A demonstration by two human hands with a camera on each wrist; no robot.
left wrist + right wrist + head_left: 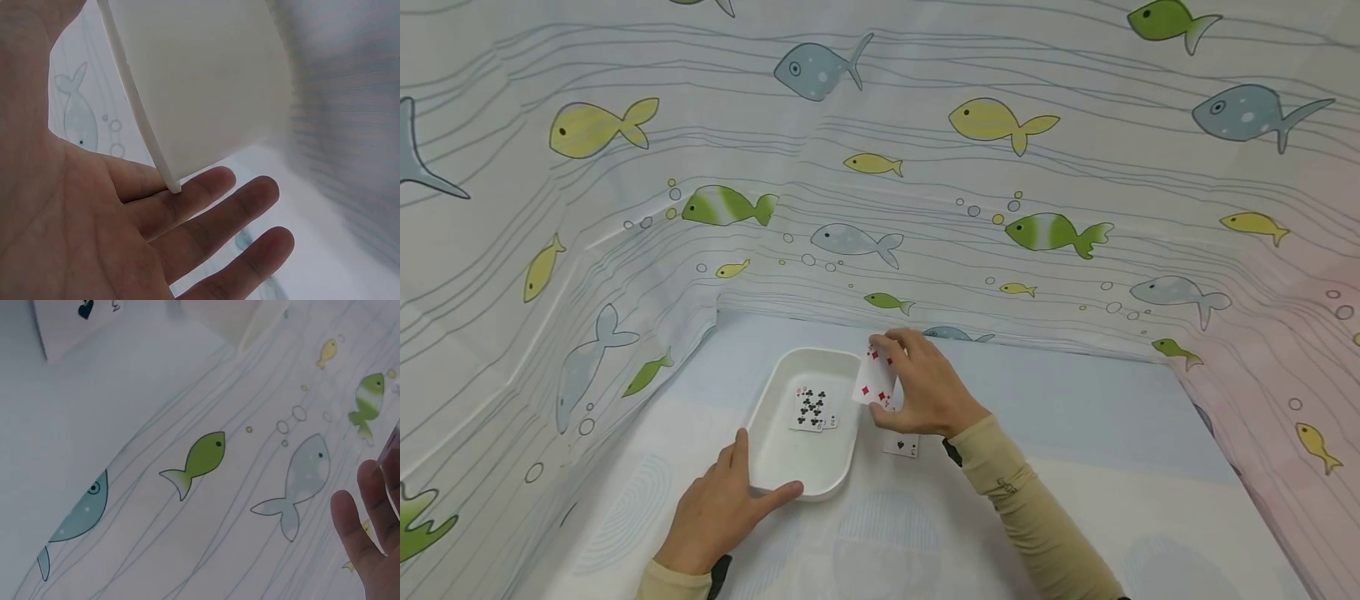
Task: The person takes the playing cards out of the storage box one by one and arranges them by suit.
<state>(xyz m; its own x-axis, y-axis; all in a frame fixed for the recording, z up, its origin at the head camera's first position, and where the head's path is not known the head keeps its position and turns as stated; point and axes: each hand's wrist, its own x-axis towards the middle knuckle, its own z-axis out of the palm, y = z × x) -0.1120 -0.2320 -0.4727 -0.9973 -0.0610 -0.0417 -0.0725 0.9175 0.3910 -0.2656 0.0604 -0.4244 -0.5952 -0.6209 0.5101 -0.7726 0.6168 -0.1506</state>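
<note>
A white plastic tub point(812, 479) stands on the table, with overlapping playing cards point(808, 410) in it, clubs showing on top. My left hand point(718, 508) is at the tub's near left corner, thumb by the front rim. In the left wrist view, its fairly straight fingers point(206, 234) lie against the tub's outer wall point(206, 81). Beside the tub's right rim, my right hand point(928, 387) pinches a playing card with red diamonds point(875, 379) between thumb and fingers, held upright, face showing. Below that hand a spade card point(901, 446) lies on the table, partly hidden.
A pale cloth with faint blue patterns covers the table point(1037, 517). Behind and around it hang white fabric walls point(917, 275) printed with fish and wavy lines. The back wall meets the table just beyond the tub and my right hand.
</note>
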